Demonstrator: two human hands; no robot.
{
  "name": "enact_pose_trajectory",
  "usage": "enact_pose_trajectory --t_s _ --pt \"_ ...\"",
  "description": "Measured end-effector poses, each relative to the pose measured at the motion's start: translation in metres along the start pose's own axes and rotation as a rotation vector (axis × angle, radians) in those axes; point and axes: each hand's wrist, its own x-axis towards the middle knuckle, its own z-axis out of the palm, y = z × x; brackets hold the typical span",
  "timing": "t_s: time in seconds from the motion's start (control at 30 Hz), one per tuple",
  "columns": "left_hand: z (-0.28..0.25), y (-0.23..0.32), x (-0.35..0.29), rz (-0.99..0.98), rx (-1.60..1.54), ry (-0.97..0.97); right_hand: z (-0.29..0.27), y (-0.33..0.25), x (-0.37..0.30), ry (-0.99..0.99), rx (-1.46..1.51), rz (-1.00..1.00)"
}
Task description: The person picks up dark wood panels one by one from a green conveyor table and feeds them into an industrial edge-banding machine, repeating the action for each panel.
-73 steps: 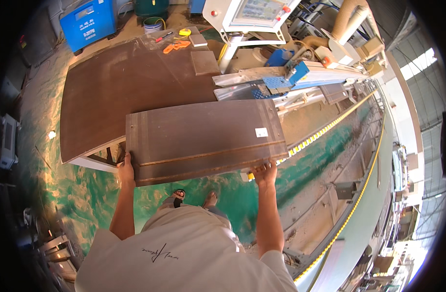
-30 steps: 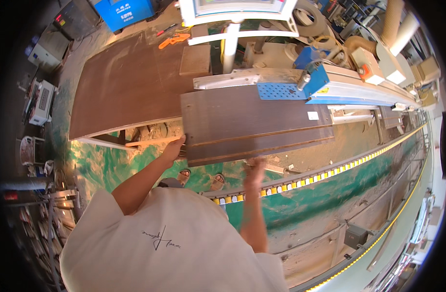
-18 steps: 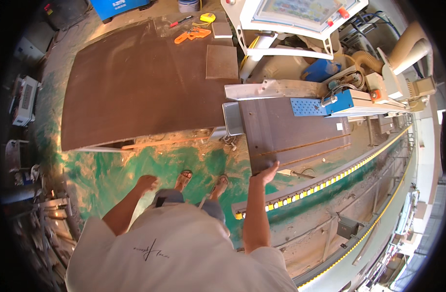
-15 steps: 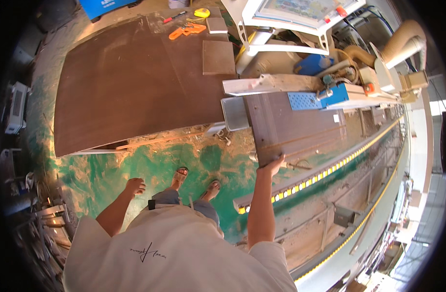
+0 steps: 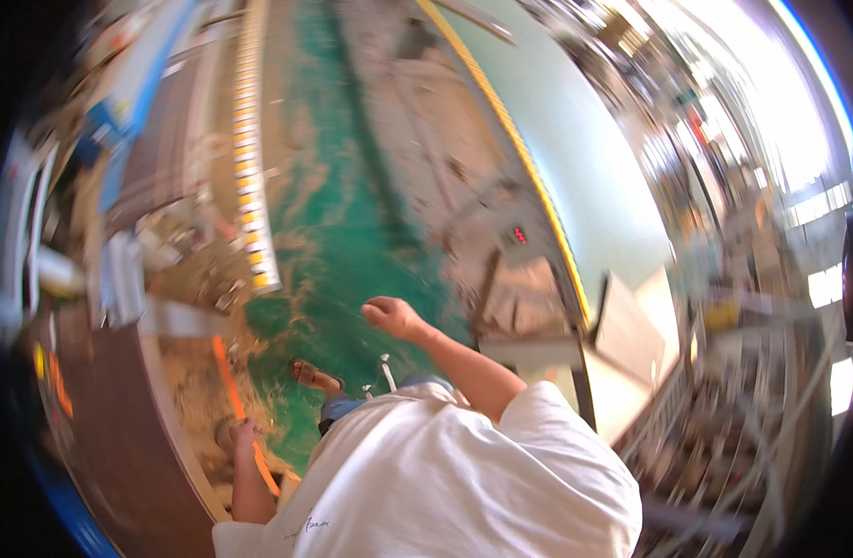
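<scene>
My right hand hangs in the air in front of my body over the green floor, its fingers curled in and nothing seen in them. Lower and to the left, my left hand is beside the brown panel table; motion blur smears its fingers. An orange strip runs under or behind that hand, and I cannot tell whether they touch. The dark brown machine bed lies farther off at upper left, apart from both hands.
A rail with yellow and white marks stretches away on the left. On the right stands a long pale green table with a yellow edge strip. A light board rests at its near end. Sawdust covers parts of the green floor.
My view and body have turned right, so the machine and brown table now sit at the left. My right hand has let go of the brown machine bed's edge.
</scene>
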Motion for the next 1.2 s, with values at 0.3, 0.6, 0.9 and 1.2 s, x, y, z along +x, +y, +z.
enact_pose_trajectory --t_s 0.3,0.6,0.9,1.2 --pt "0.226 0.025 -0.106 0.083 0.212 -0.246 -0.379 0.317 -0.31 1.371 -0.685 0.186" --pt "0.57 -0.077 -0.322 0.521 1.071 -0.877 -0.403 0.458 -0.464 1.082 -0.8 0.658" --pt "0.761 -0.199 -0.488 -0.034 0.811 -1.199 -0.248 0.366 -0.489 0.9 -0.678 0.305" --pt "0.615 -0.095 -0.393 0.146 0.429 -0.845 -0.215 0.469 -0.614 1.812 1.235 0.533"
